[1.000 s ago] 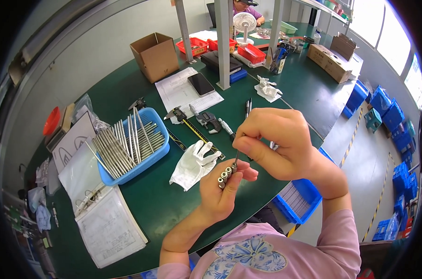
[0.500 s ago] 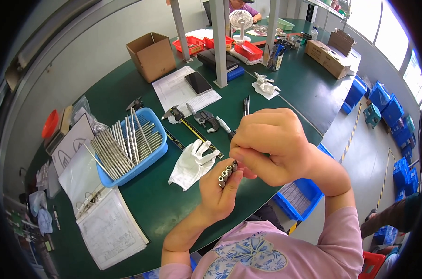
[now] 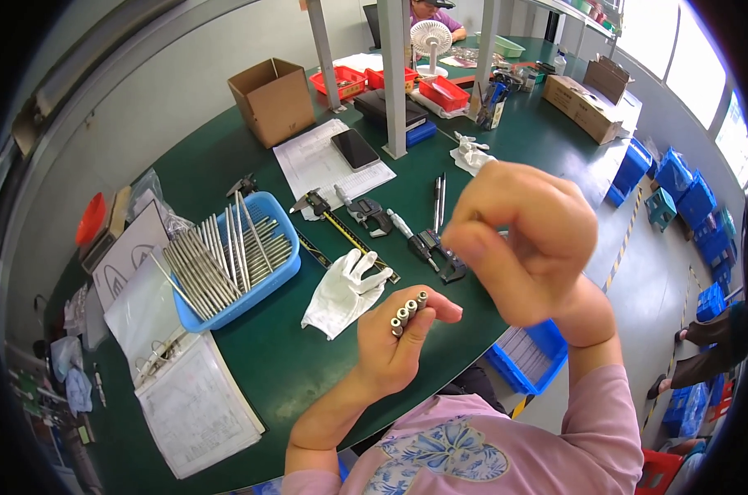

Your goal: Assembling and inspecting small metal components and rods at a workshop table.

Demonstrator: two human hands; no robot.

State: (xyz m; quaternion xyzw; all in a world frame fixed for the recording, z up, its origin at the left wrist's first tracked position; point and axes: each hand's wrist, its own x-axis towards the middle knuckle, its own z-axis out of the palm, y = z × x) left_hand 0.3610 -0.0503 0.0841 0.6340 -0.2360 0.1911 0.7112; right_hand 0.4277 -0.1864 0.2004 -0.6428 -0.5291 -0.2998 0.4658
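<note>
My left hand [image 3: 388, 347] is closed round several metal rods [image 3: 411, 308], held side by side. Their round, holed ends point up at me, and the hand hides their lengths. Up and to the right, apart from the rods, my right hand [image 3: 529, 239] is in a pinch, thumb against curled fingers. A small dark spot shows at the fingertips, too blurred to name. Beyond my left hand lies a white glove [image 3: 341, 294] on the green table [image 3: 308, 375]. More long metal rods [image 3: 196, 268] fill a blue basket [image 3: 246, 309] to the left.
Calipers [image 3: 341, 227] and micrometers [image 3: 365, 213] lie past the glove. A phone [image 3: 355, 149] rests on papers, near a cardboard box [image 3: 272, 103]. An open binder [image 3: 196, 408] is at left. A blue crate [image 3: 532, 355] stands below the table's right edge. Another person sits at the far end.
My right hand has lifted away from the rod ends, up and to the right. My left hand still holds the rods in nearly the same place.
</note>
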